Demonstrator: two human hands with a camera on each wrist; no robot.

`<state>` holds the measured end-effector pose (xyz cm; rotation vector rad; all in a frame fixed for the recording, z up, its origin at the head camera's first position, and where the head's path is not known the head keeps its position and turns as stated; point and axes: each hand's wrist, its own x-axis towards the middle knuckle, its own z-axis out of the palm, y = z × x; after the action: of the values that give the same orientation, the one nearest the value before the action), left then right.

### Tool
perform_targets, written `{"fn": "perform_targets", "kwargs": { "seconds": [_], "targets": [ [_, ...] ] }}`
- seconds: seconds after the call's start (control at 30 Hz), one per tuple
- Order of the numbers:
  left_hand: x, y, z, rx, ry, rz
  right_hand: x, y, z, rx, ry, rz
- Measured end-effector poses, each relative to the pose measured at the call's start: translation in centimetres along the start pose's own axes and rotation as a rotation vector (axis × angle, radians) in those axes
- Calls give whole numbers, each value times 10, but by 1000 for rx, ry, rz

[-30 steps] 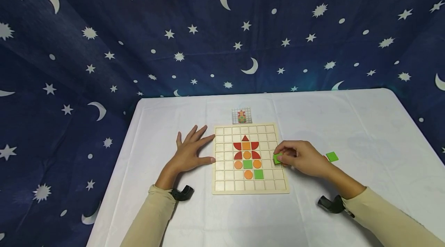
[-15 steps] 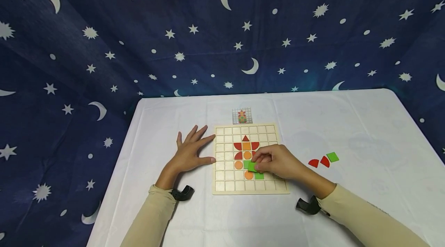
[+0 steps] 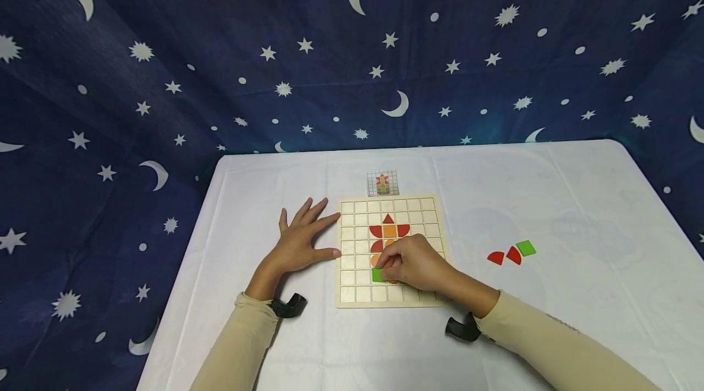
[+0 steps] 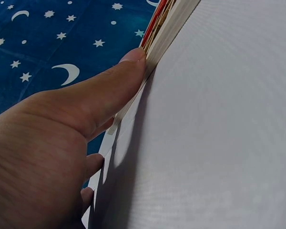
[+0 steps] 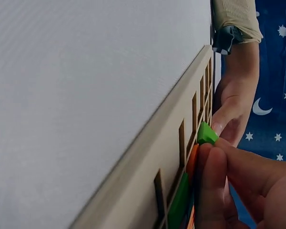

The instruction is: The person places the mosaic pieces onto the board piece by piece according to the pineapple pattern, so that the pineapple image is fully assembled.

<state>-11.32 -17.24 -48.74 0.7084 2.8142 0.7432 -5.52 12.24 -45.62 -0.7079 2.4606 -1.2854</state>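
A wooden grid board (image 3: 354,297) lies on the table, bearing a figure of red, orange and green tiles. My right hand (image 3: 415,263) pinches a green square tile (image 3: 377,275) over the lower rows, left of the orange circle; the same green tile (image 5: 206,133) shows at the fingertips in the right wrist view. That hand covers part of the figure. On the board's left edge, my left hand (image 3: 301,243) rests with fingers spread, thumb and index finger touching the rim. In the left wrist view the thumb (image 4: 119,81) presses against the board's side.
A small pattern card (image 3: 382,183) lies just behind the board, printed with a similar figure. To the right on the white table (image 3: 550,330) are two red quarter-circle tiles (image 3: 514,255) and a green square tile (image 3: 526,248). A starry blue cloth (image 3: 308,24) hangs behind.
My right hand has carried the green square tile leftward from the board's right edge, across the figure, to the left of the lower orange circle. The left hand has stayed put.
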Motion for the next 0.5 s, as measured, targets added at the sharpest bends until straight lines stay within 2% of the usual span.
{"fn": "perform_targets", "kwargs": {
  "seconds": [0.5],
  "targets": [
    [0,-1,1,-4,2,2,0,-4,7,-148,58,-41]
  ]
}}
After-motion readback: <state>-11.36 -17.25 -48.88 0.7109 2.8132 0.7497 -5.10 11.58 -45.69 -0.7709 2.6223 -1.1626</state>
